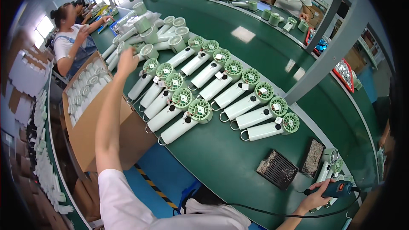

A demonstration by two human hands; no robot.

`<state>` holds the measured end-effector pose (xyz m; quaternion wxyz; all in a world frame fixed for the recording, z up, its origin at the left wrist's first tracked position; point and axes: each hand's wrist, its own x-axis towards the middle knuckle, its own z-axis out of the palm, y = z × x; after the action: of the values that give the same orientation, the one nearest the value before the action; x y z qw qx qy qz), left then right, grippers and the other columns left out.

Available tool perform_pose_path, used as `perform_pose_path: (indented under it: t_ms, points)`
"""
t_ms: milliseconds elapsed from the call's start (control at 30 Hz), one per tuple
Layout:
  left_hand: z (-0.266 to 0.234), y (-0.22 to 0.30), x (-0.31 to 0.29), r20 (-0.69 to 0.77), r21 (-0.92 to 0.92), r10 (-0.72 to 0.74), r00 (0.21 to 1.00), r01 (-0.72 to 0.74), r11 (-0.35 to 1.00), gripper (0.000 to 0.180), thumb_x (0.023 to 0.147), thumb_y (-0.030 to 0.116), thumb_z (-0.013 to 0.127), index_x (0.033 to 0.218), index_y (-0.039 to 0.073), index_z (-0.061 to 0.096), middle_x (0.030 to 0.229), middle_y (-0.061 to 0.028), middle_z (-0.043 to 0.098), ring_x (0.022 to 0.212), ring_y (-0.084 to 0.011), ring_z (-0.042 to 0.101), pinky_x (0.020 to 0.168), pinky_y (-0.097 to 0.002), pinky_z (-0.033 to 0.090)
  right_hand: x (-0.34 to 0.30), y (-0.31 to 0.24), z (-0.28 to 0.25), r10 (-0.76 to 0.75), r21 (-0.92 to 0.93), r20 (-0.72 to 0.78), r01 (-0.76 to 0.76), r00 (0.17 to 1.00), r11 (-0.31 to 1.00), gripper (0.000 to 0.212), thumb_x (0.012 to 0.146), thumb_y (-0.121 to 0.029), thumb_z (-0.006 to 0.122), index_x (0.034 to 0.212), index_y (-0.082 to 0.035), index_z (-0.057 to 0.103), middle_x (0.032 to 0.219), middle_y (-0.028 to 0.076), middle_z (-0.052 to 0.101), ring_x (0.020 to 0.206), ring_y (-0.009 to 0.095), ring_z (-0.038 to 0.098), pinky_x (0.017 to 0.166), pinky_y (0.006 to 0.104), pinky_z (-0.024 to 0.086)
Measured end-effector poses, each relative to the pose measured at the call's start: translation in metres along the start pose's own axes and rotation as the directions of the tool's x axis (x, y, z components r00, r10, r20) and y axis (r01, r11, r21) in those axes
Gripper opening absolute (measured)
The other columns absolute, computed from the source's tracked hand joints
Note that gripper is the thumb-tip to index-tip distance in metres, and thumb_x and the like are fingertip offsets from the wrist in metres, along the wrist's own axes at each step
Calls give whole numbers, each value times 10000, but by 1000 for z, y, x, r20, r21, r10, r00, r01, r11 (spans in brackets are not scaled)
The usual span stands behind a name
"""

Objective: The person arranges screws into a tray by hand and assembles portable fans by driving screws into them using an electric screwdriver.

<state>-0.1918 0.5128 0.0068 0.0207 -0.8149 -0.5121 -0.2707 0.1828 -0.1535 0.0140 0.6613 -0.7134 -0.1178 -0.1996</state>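
My right hand [316,199] is closed around a blue and black electric screwdriver [338,188] at the lower right; its bit points left. My left arm stretches to the far left, where my left hand [127,63] is at a cluster of white and green handheld fans [149,52]. Its fingertips are hidden behind the hand, so a grip cannot be made out. Between my hands, two slanting rows of white-handled fans [206,86] lie with open green round heads, small white connectors and wire loops at the handle ends.
Two black trays of screws, one with a perforated grid [277,169] and one heaped full [313,155], lie left of the screwdriver. An open cardboard box [102,132] with white fan parts stands left. A grey metal post [328,55] rises at right. Co-workers sit across and left.
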Motion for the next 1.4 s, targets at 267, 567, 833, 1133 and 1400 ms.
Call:
perform_pose_path:
  t_ms: [267,567,833,1133,1400]
  points:
    - [18,3,-12,-231,-69,1,973,-17,997,408,763,29,587,1168,1,547,1080,-221,557,1043,-406,533,935,-469,448,4,-4,-2,-19,-88,-30,16,999,996,253,988,-109,534,1190,42,522,571,25,453,471,97,414,537,235,403]
    - [18,-101,10,-315,236,-146,938,226,945,565,804,110,585,1336,-4,434,1311,-199,500,1265,-354,441,1081,-452,341,1,-3,8,3,-117,-28,-6,1000,993,228,998,-125,528,1173,21,531,580,19,453,470,91,415,526,235,398]
    - [-4,-39,59,-295,91,126,947,-103,991,568,828,166,624,1351,30,449,1278,-201,545,1235,-373,479,1070,-455,358,7,1,8,-7,-193,-36,0,999,981,244,994,-153,554,1157,28,541,601,25,466,477,81,420,509,229,371]
    - [12,-30,101,1,275,8,1000,-8,961,502,867,145,612,1358,157,511,1293,-115,587,1169,-344,568,1020,-496,397,7,6,6,30,-253,-111,-58,993,966,281,989,-224,580,1162,-2,578,594,5,454,469,67,417,461,218,325]
    - [-9,-9,88,-228,145,88,970,-56,988,368,874,143,620,1240,108,601,1197,-144,628,1056,-353,617,865,-458,502,8,0,23,44,-295,-45,-55,998,954,274,987,-209,578,1145,15,588,593,7,463,460,69,427,448,217,331]
